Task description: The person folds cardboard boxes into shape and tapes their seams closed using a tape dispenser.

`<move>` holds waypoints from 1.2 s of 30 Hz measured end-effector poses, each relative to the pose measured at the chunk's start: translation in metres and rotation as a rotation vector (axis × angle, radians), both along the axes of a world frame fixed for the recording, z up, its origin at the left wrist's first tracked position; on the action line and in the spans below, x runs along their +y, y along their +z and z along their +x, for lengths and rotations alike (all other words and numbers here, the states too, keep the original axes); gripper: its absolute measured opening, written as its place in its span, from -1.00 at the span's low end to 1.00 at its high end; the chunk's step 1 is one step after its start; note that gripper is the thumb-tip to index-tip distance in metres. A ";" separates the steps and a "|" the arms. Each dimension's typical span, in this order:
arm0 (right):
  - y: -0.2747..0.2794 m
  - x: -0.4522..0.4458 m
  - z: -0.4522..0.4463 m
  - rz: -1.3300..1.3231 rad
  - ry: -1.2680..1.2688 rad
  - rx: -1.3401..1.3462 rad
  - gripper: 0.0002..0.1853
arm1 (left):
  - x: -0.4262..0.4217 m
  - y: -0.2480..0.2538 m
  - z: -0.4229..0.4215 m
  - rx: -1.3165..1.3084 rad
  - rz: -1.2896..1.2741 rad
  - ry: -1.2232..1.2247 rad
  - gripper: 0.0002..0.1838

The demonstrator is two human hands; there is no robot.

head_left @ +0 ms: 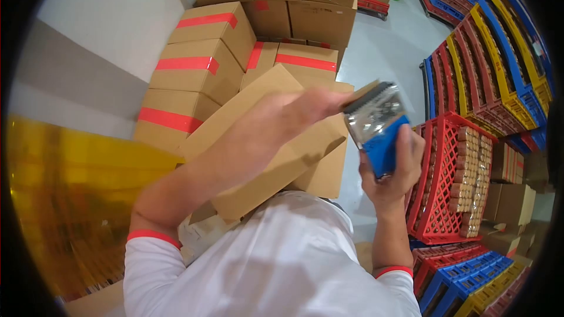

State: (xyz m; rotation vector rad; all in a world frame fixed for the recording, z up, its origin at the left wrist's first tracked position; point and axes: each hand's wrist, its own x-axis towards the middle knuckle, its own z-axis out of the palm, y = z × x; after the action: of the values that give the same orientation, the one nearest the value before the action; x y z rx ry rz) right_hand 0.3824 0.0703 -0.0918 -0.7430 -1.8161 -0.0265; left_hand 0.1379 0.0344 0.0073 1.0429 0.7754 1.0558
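Note:
My right hand (399, 167) is wrapped round a tape dispenser (380, 126) with a blue part, a shiny metal body and a dark toothed edge at its top. My left hand (317, 104), blurred, reaches across to that toothed edge, its fingers pressed together; what they pinch is too small to tell. Under my left forearm lies a tilted cardboard box (267, 185) with plain brown faces, in front of my body.
Cardboard boxes (191, 64) with red tape stand stacked ahead and left. Colourful crates (470, 76) are piled at the right, near a red crate (437, 182) of small packed items. A yellow translucent sheet (76, 188) hangs at the left beside the wall.

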 end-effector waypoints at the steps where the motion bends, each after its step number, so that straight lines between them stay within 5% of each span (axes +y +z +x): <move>1: 0.007 -0.001 -0.004 -0.002 0.014 0.001 -0.03 | 0.008 0.006 0.001 0.088 -0.029 0.042 -0.39; 4: 0.048 -0.012 -0.017 -0.041 -0.060 -0.168 -0.05 | 0.050 -0.028 -0.002 0.147 0.009 0.254 -0.70; 6: 0.070 -0.022 -0.025 -0.458 -0.098 -0.368 -0.21 | 0.077 -0.047 -0.025 0.377 0.072 0.372 -0.73; 9: 0.087 -0.022 -0.023 -0.592 -0.107 -0.614 -0.19 | 0.104 -0.058 -0.074 0.585 0.082 0.435 -0.73; 19: 0.081 0.024 -0.076 -0.585 -0.043 -0.660 -0.44 | 0.117 -0.124 -0.123 0.199 -0.330 0.289 -0.67; 22: 0.078 0.029 -0.083 -0.569 -0.033 -0.684 -0.47 | 0.119 -0.133 -0.127 0.295 -0.331 0.276 -0.63; 24: 0.076 0.030 -0.082 -0.507 -0.050 -0.685 -0.42 | 0.121 -0.136 -0.121 0.689 -0.354 0.237 -0.53; 25: 0.076 0.029 -0.082 -0.507 -0.048 -0.687 -0.42 | 0.118 -0.137 -0.122 0.688 -0.356 0.238 -0.53; 27: 0.077 0.027 -0.078 -0.570 -0.047 -0.647 -0.42 | 0.110 -0.136 -0.123 0.827 -0.165 0.278 -0.43; 31: 0.069 0.020 -0.076 -0.581 -0.045 -0.524 -0.43 | 0.095 -0.104 -0.089 0.511 -0.080 0.388 -0.38; 33: 0.069 0.020 -0.076 -0.574 -0.056 -0.546 -0.42 | 0.101 -0.122 -0.093 0.987 0.180 0.271 -0.30; 36: 0.069 0.018 -0.074 -0.585 -0.058 -0.528 -0.42 | 0.103 -0.120 -0.091 0.811 0.030 0.291 -0.30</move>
State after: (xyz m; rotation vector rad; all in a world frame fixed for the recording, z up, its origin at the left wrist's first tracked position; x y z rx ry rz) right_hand 0.3084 0.0879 -0.0227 -1.2904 -2.3361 0.3100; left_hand 0.0471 0.1375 -0.1125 1.4310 1.6043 0.8677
